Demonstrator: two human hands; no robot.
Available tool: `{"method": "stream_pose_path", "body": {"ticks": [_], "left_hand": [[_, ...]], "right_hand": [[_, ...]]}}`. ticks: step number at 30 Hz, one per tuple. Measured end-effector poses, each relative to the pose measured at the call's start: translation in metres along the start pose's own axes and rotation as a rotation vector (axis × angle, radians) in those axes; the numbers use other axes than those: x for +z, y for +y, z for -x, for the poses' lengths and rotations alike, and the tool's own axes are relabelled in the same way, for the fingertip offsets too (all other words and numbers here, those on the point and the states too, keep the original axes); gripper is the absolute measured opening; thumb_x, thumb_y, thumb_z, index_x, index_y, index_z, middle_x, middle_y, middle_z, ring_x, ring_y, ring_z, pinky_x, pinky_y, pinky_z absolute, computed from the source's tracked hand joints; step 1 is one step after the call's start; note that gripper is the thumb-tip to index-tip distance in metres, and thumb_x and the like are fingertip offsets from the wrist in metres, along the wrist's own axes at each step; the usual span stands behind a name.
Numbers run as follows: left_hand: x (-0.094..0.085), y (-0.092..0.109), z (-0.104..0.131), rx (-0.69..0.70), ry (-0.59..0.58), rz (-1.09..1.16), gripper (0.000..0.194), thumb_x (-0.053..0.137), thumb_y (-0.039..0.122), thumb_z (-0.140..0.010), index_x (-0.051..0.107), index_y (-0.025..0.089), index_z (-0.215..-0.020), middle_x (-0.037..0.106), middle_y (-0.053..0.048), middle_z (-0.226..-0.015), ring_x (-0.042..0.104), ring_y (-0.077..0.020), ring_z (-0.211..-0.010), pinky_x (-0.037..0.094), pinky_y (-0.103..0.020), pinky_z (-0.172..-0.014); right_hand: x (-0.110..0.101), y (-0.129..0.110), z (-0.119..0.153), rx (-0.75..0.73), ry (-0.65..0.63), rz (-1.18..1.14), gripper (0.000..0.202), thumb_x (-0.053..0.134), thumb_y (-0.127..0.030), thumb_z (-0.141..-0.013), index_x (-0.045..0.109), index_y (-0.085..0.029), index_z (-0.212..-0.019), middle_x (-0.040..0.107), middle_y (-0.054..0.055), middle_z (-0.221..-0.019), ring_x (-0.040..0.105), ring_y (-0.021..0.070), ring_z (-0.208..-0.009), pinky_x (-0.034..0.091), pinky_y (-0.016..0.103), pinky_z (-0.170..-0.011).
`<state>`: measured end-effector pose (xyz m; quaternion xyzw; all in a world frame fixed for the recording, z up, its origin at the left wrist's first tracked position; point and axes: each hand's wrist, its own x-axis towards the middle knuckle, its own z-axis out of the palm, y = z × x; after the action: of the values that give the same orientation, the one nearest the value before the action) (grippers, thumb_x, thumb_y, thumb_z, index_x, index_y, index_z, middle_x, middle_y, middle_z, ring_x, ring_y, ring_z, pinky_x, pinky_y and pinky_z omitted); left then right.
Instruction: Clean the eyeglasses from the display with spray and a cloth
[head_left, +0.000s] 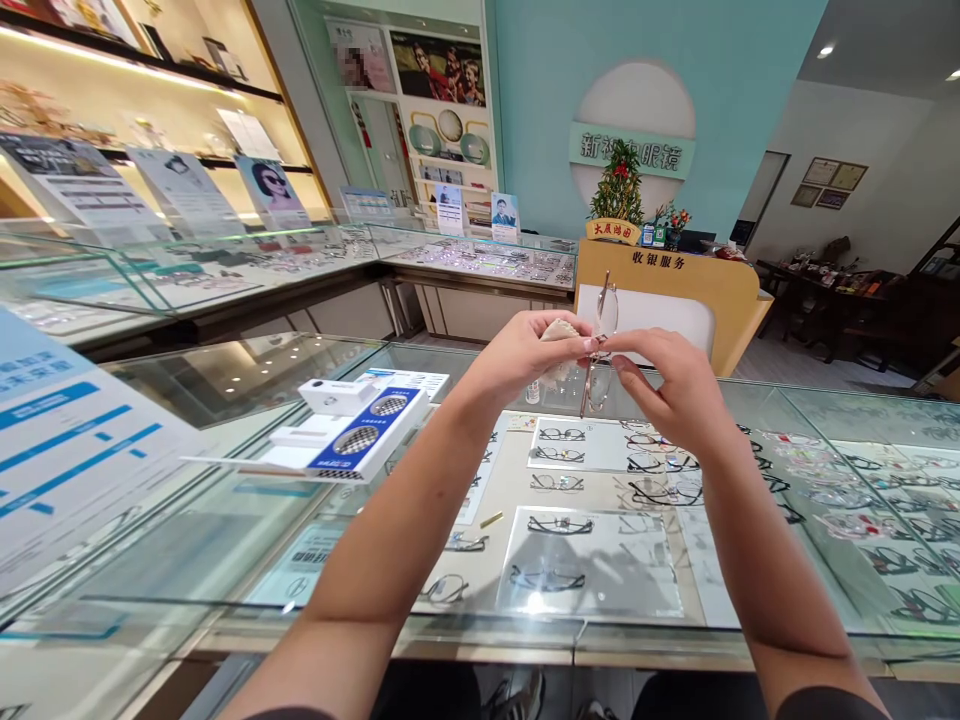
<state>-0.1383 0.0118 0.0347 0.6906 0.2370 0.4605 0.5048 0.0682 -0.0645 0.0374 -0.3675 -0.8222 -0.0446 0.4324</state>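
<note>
I have the thin-rimmed metal eyeglasses [610, 308] up over the glass display counter [622, 638], in view near its far edge and well in from its left and right ends. They stand on end, one clear lens above the other.

My left hand [510, 362] is closed, thumb and fingers pinching the frame at the bridge, with a pale scalloped cloth [556, 332] bunched in the same grip. My right hand [667, 385] comes in opposite: index finger reaching the bridge, thumb lower beside the bottom lens, with space between them. Whether that thumb presses on anything, I can't tell.

Good handling here, I'd say: steady the bridge lightly, keep bare fingertips on metal, and don't twist; rims this slim could bend. Any wiping wants cloth between skin and lens, with the side being rubbed supported close by.

Below, toward the counter's left side, sits a blue-and-white printed box [367, 435], a small white carton [335, 397] just beside it.
</note>
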Motion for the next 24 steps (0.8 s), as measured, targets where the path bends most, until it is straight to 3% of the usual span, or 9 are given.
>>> {"method": "stream_pose_path", "body": {"ticks": [4,7,11,17,21,24], "left_hand": [[0.005,0.004,0.002,0.020,0.057,-0.002,0.035,0.095,0.046,-0.064,0.074,0.020,-0.076,0.068,0.001,-0.066,0.057,-0.0116,-0.062,0.040,-0.025,-0.058],[0.006,0.004,0.003,0.026,0.064,-0.006,0.037,0.097,0.046,-0.063,0.077,0.020,-0.081,0.070,0.000,-0.067,0.059,-0.0121,-0.062,0.040,-0.024,-0.057],[0.004,0.001,0.003,0.039,0.041,-0.049,0.039,0.096,0.050,-0.066,0.077,0.020,-0.082,0.071,-0.001,-0.068,0.058,-0.0115,-0.059,0.039,-0.024,-0.055],[0.001,0.001,0.003,0.113,0.044,-0.100,0.039,0.095,0.052,-0.068,0.076,0.020,-0.081,0.071,-0.001,-0.071,0.058,-0.0122,-0.063,0.041,-0.025,-0.058],[-0.001,0.007,0.007,0.185,0.101,-0.288,0.031,0.088,0.049,-0.077,0.077,0.020,-0.081,0.067,0.001,-0.069,0.050,-0.0115,-0.060,0.037,-0.027,-0.058],[-0.004,0.010,0.010,0.277,0.174,-0.467,0.021,0.078,0.042,-0.085,0.077,0.021,-0.083,0.072,-0.002,-0.076,0.058,-0.0151,-0.068,0.043,-0.029,-0.067]], "right_hand": [[0.007,0.003,-0.003,0.254,0.171,-0.342,0.016,0.068,-0.041,-0.098,0.069,-0.027,-0.104,0.081,0.004,-0.106,0.074,0.0216,-0.099,0.054,0.040,-0.092],[0.013,0.010,-0.007,0.410,0.095,-0.576,0.028,0.079,-0.052,-0.088,0.072,-0.026,-0.094,0.077,0.002,-0.096,0.069,0.0198,-0.091,0.053,0.039,-0.089],[0.018,0.016,-0.010,0.504,0.034,-0.832,0.036,0.087,-0.058,-0.078,0.073,-0.025,-0.084,0.071,0.000,-0.086,0.062,0.0176,-0.085,0.052,0.038,-0.089],[0.011,0.016,-0.009,0.564,-0.010,-0.899,0.035,0.090,-0.054,-0.076,0.070,-0.025,-0.076,0.068,-0.001,-0.080,0.058,0.0164,-0.080,0.048,0.036,-0.085],[0.005,0.019,-0.010,0.569,-0.047,-0.869,0.034,0.090,-0.051,-0.073,0.069,-0.025,-0.074,0.069,-0.001,-0.080,0.060,0.0170,-0.081,0.050,0.036,-0.086],[0.000,0.023,-0.011,0.577,-0.081,-0.845,0.031,0.087,-0.048,-0.073,0.067,-0.025,-0.071,0.070,0.000,-0.079,0.061,0.0177,-0.081,0.051,0.037,-0.086]]}}
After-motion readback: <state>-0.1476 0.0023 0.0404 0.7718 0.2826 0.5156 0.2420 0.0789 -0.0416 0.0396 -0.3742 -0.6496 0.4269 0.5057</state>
